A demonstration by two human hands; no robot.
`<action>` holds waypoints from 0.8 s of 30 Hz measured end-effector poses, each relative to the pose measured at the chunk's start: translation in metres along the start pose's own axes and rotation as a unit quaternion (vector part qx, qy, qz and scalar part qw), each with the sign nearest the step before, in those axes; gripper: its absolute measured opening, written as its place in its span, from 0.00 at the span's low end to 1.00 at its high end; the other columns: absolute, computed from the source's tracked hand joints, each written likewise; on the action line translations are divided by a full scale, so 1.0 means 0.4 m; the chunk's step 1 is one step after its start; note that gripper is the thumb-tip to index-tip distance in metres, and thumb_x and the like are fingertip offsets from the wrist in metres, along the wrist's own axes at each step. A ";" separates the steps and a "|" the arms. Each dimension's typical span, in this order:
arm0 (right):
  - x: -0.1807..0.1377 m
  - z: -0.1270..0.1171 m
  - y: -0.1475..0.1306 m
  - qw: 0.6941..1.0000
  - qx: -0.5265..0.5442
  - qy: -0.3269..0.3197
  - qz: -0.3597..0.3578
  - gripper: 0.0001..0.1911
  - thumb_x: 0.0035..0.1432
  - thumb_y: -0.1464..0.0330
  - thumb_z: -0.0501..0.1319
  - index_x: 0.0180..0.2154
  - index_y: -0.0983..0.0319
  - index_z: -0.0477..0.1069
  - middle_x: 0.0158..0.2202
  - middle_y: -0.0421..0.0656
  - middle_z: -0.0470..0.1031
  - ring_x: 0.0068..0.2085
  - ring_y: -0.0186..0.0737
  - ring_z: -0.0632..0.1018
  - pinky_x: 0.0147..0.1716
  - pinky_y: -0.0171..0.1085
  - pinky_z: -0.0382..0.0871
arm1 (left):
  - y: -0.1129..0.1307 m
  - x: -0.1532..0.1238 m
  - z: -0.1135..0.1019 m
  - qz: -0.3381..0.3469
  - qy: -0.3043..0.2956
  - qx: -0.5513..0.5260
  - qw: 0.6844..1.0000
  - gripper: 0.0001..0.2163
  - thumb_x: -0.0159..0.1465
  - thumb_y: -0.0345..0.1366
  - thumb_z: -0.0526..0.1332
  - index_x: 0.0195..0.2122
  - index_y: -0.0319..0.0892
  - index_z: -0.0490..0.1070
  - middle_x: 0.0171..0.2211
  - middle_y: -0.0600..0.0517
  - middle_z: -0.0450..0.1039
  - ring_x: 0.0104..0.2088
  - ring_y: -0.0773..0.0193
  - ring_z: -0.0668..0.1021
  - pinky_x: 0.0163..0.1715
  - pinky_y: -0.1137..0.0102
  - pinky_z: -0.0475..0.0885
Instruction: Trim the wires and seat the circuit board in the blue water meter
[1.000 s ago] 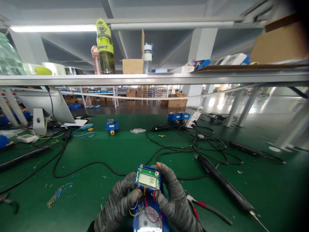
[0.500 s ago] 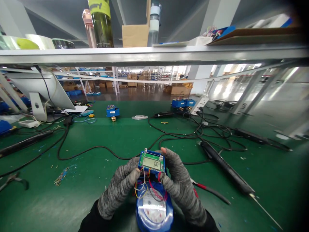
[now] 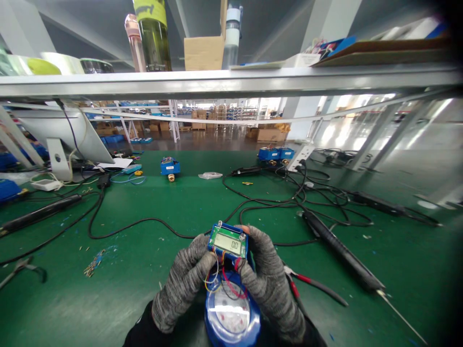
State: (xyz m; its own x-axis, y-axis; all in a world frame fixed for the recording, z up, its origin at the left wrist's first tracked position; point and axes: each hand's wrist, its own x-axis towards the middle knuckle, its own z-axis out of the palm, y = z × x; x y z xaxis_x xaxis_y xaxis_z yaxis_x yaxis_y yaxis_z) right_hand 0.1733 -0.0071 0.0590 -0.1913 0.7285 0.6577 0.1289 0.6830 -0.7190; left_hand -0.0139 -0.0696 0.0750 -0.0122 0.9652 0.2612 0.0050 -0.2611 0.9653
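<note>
A green circuit board with a lit LCD display (image 3: 228, 243) sits in a small blue housing, its digits reading 0.0. My left hand (image 3: 188, 279), in a grey fingerless-style glove, grips the housing's left side. On the opposite side my right hand (image 3: 265, 277), gloved alike, has its fingers behind the housing and its thumb at the lower right corner. White, yellow, red and black wires (image 3: 231, 284) hang from the housing's lower edge. Beneath them lies a round blue meter (image 3: 231, 315) with a clear cover, whose dial is partly hidden by wires and glare.
Red-handled pliers (image 3: 318, 286) lie right of my right hand, near a black soldering iron (image 3: 343, 253). Cables (image 3: 144, 220) cross the green bench. Small metal pins (image 3: 94, 262) are scattered left. Blue valve units (image 3: 170, 166) and a power strip (image 3: 301, 155) stand farther back, under a shelf (image 3: 202, 83).
Both hands still hold the display housing. My right hand and wrist have shifted slightly, and more of the pliers shows. The whole view has moved a little.
</note>
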 end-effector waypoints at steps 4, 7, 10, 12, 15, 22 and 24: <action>0.000 0.000 -0.002 0.999 -0.033 0.019 -0.015 0.24 0.64 0.59 0.62 0.60 0.52 0.62 0.54 0.49 0.73 0.53 0.50 0.77 0.52 0.49 0.74 | 0.018 0.007 0.006 -0.028 -0.038 -0.094 0.994 0.12 0.67 0.39 0.65 0.50 0.46 0.80 0.54 0.47 0.77 0.55 0.53 0.78 0.60 0.61 0.70; -0.003 -0.002 0.003 0.999 -0.033 0.011 -0.010 0.24 0.64 0.60 0.62 0.60 0.51 0.61 0.55 0.49 0.72 0.54 0.51 0.77 0.53 0.52 0.73 | 0.023 0.011 0.013 -0.027 -0.042 -0.120 0.991 0.10 0.65 0.38 0.67 0.46 0.44 0.81 0.52 0.46 0.78 0.52 0.53 0.79 0.55 0.63 0.73; -0.005 -0.004 0.008 1.000 -0.025 0.004 -0.008 0.25 0.63 0.61 0.62 0.60 0.51 0.61 0.55 0.49 0.71 0.54 0.52 0.76 0.53 0.54 0.72 | 0.025 0.012 0.014 -0.016 -0.035 -0.108 0.993 0.11 0.65 0.39 0.67 0.47 0.43 0.80 0.52 0.45 0.78 0.52 0.52 0.79 0.54 0.62 0.74; -0.004 -0.006 0.009 1.000 -0.014 -0.004 -0.005 0.25 0.63 0.60 0.62 0.60 0.51 0.61 0.55 0.49 0.71 0.54 0.52 0.76 0.53 0.54 0.71 | 0.023 0.009 0.008 0.004 -0.031 -0.067 0.997 0.13 0.66 0.40 0.65 0.49 0.42 0.80 0.53 0.43 0.77 0.54 0.50 0.78 0.55 0.60 0.73; 0.001 -0.012 0.009 1.000 -0.004 -0.012 -0.004 0.25 0.63 0.60 0.63 0.59 0.52 0.62 0.54 0.49 0.71 0.53 0.52 0.76 0.54 0.53 0.71 | 0.007 0.003 -0.011 0.052 -0.024 0.052 0.997 0.15 0.68 0.40 0.62 0.53 0.42 0.78 0.57 0.42 0.74 0.58 0.49 0.75 0.60 0.56 0.69; 0.000 -0.013 0.012 1.000 0.019 -0.021 0.013 0.25 0.63 0.60 0.64 0.59 0.53 0.63 0.55 0.50 0.71 0.54 0.52 0.75 0.55 0.54 0.71 | -0.016 -0.002 -0.020 0.107 0.049 0.191 0.974 0.10 0.66 0.41 0.64 0.45 0.45 0.79 0.51 0.46 0.78 0.55 0.50 0.75 0.66 0.51 0.59; -0.005 -0.012 0.016 1.000 0.023 -0.013 0.012 0.25 0.63 0.59 0.64 0.59 0.52 0.63 0.56 0.50 0.70 0.55 0.53 0.75 0.56 0.56 0.70 | -0.002 0.000 -0.013 0.058 0.044 0.125 0.989 0.11 0.65 0.43 0.65 0.45 0.43 0.76 0.48 0.46 0.78 0.51 0.51 0.77 0.62 0.53 0.66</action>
State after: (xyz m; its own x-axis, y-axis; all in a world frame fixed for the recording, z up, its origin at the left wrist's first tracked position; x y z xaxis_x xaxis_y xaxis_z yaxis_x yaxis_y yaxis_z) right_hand 0.1790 -0.0038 0.0542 -0.2150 0.7420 0.6350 0.0885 0.6624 -0.7439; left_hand -0.0190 -0.0696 0.0741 -0.0830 0.9212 0.3801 0.2595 -0.3482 0.9008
